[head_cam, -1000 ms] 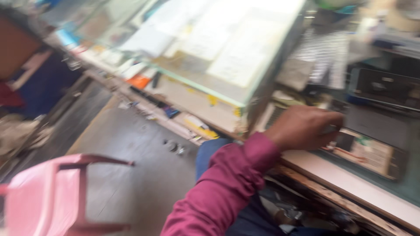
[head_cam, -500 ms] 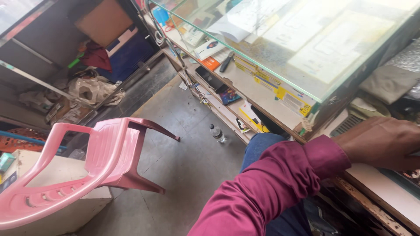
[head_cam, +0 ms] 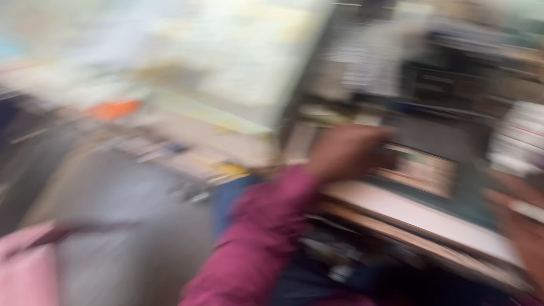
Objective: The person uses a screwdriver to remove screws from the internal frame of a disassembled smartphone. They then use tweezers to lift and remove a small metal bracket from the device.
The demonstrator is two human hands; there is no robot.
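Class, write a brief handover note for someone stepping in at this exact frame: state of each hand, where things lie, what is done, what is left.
Picture heavily motion-blurred.
Left hand, maroon sleeve: resting on the flat device lying on the worktop; grip cannot be told.
Right hand: at the right edge, a pale thin thing at its fingers; what it is cannot be told.
Pink plastic chair at lower left; glass counter above.
Done and left: cannot be judged through the blur.
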